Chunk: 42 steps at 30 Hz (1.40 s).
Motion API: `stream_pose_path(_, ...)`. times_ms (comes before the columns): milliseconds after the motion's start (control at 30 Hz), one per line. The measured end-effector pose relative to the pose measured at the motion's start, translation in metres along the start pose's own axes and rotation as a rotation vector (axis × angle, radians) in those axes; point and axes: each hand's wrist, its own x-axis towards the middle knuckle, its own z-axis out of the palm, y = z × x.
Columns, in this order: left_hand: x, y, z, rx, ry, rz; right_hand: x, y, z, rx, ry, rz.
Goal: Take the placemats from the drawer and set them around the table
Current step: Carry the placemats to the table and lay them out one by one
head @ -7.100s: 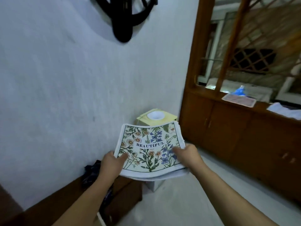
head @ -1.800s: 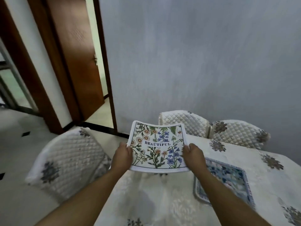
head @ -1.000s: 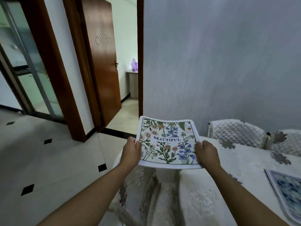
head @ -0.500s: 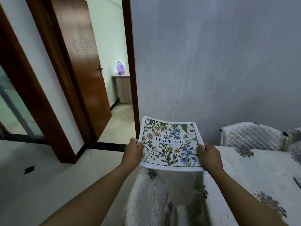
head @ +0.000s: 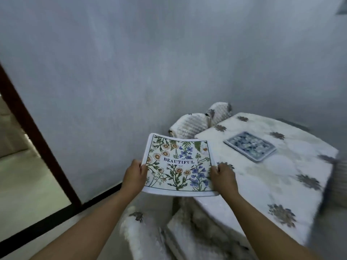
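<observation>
A white placemat (head: 178,166) printed with flowers and the word BEAUTIFUL is held flat in the air between both hands, just off the near left corner of the table (head: 272,184). My left hand (head: 134,176) grips its left edge and my right hand (head: 222,176) grips its right edge. Whether more mats lie under it I cannot tell. A blue patterned placemat (head: 250,145) lies on the white flowered tablecloth toward the far side.
Two quilted white chair backs (head: 189,124) stand against the grey wall at the table's far left. Another covered chair (head: 144,235) is below my hands. A dark door frame (head: 37,139) and pale floor are at the left.
The view has swung right: the open doorway slid off to the left and the table with the blue placemat came back into sight. Both hands keep the same hold on the floral placemat.
</observation>
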Motion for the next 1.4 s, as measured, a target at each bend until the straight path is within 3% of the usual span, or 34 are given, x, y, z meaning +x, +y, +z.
stream_pose_path(333,0.052,0.073,0.130,-0.006,-0.241,0.211,0.019,0.103,-0.063,0.001,0.256,0.268)
stream_pose_path(833,0.149,0.096,0.262,0.067,-0.499,0.419,0.065,0.185,-0.024,-0.044,0.421,0.547)
stream_pose_path(1067,0.206,0.057,0.327,0.037,-0.636,0.504,0.083,0.208,0.045,-0.038,0.483,0.743)
stream_pose_path(1300,0.232,-0.004,0.391,0.072,-0.625,0.455,0.100,0.245,0.113,-0.082,0.468,0.829)
stream_pose_path(1400,0.228,-0.021,0.412,0.140,-0.611,0.464,0.101,0.266,0.129,-0.220,0.406,0.853)
